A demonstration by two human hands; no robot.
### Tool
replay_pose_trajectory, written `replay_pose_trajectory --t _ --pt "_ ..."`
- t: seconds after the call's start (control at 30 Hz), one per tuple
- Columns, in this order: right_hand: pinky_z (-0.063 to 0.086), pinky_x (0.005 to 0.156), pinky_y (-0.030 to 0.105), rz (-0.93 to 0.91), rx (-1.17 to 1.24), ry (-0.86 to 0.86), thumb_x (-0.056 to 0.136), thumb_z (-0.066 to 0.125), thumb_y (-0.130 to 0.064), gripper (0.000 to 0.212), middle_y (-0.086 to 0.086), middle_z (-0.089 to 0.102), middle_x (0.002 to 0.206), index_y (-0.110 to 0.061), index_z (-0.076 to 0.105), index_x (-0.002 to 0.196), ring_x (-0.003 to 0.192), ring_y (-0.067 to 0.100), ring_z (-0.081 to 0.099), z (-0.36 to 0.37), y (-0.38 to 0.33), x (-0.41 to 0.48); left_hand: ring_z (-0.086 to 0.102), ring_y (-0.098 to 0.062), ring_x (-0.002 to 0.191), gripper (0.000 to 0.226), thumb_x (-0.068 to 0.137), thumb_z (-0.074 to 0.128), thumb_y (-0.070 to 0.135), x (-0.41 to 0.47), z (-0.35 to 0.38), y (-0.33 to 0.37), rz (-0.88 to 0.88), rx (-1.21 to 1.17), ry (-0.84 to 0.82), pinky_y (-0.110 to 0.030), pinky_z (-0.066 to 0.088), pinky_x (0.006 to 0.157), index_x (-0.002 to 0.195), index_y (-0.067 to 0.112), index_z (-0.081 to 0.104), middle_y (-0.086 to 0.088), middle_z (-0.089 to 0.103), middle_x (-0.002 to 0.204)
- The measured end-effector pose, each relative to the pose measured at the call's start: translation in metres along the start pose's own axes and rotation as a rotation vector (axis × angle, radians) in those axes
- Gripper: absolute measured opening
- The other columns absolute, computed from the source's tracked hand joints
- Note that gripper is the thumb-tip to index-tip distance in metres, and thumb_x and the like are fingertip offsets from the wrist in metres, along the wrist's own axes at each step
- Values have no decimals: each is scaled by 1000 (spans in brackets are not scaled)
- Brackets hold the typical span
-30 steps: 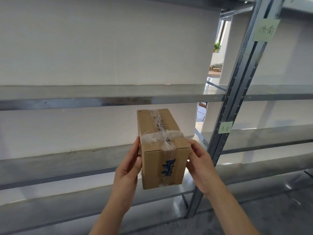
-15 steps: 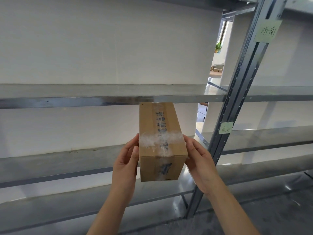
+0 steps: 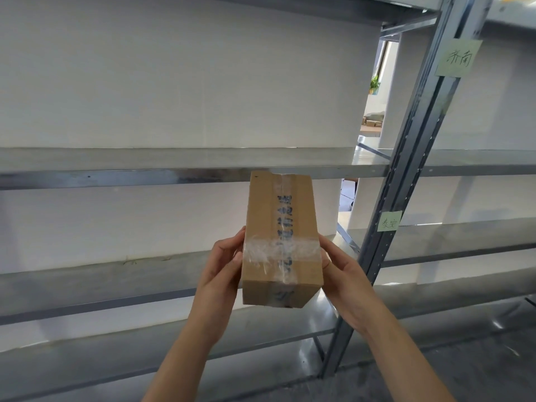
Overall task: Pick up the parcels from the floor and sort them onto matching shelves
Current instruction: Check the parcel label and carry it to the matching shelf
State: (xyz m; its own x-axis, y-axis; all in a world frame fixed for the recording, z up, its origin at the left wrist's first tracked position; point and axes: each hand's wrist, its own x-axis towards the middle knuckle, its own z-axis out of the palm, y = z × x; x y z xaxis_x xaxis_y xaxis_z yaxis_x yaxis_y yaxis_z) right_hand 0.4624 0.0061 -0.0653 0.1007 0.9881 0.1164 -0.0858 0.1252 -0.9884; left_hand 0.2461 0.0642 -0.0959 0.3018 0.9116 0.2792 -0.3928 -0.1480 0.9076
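A small brown cardboard parcel (image 3: 280, 236) with clear tape and blue handwriting along its top hangs in front of the metal shelves, tilted with its far end raised. My left hand (image 3: 223, 265) holds its left side, thumb on the upper edge. My right hand (image 3: 340, 274) holds its right side from below and behind. The parcel's far end reaches up to the front edge of the upper shelf (image 3: 145, 178). A lower shelf (image 3: 101, 285) runs behind my hands.
A grey upright post (image 3: 406, 175) stands right of the parcel with two green handwritten labels, one high (image 3: 459, 58) and one lower (image 3: 389, 229). More shelves (image 3: 464, 239) extend to the right. A bottom shelf (image 3: 116, 358) lies near the grey floor (image 3: 478, 358). White wall behind.
Both hands have tipped the parcel, raising its far end toward the upper shelf edge, so its written top face now shows more and its front face less.
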Motion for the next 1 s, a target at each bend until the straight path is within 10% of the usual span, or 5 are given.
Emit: replay_pose_trajectory --t 0.13,0.27,0.47,0.63,1.0 --pt "52 93 17 -23 -68 -20 97 57 -23 47 -11 64 137 -35 52 142 131 8 56 1 4 4 67 -14 96 54 87 67 55 3 -1 2 -31 -64 27 -24 57 71 105 4 56 -24 51 145" --pt "40 111 32 -41 -89 -42 91 63 -30 54 -10 60 142 -37 51 143 136 8 50 1 6 4 62 -21 102 64 70 76 73 1 -1 1 -13 -68 39 -32 57 71 99 18 61 -9 62 127" --pt "39 113 45 -68 -34 -11 93 58 -37 52 4 63 140 -23 52 143 133 23 56 -1 8 3 62 -25 123 62 71 76 70 -7 -1 -1 3 -22 14 -34 55 87 116 29 65 -5 58 146" --pt "44 110 47 -88 -71 65 90 57 -40 49 2 68 132 -24 57 136 126 24 62 0 5 4 48 -25 144 47 101 50 29 -12 1 -8 39 53 -56 -49 40 115 148 28 48 4 55 152" --pt "39 116 44 -195 -202 12 85 69 -28 51 -8 54 146 -22 54 134 139 9 48 -5 14 -6 68 -27 120 49 95 56 46 -17 8 -2 -65 41 17 -51 57 96 141 31 53 -1 69 132"
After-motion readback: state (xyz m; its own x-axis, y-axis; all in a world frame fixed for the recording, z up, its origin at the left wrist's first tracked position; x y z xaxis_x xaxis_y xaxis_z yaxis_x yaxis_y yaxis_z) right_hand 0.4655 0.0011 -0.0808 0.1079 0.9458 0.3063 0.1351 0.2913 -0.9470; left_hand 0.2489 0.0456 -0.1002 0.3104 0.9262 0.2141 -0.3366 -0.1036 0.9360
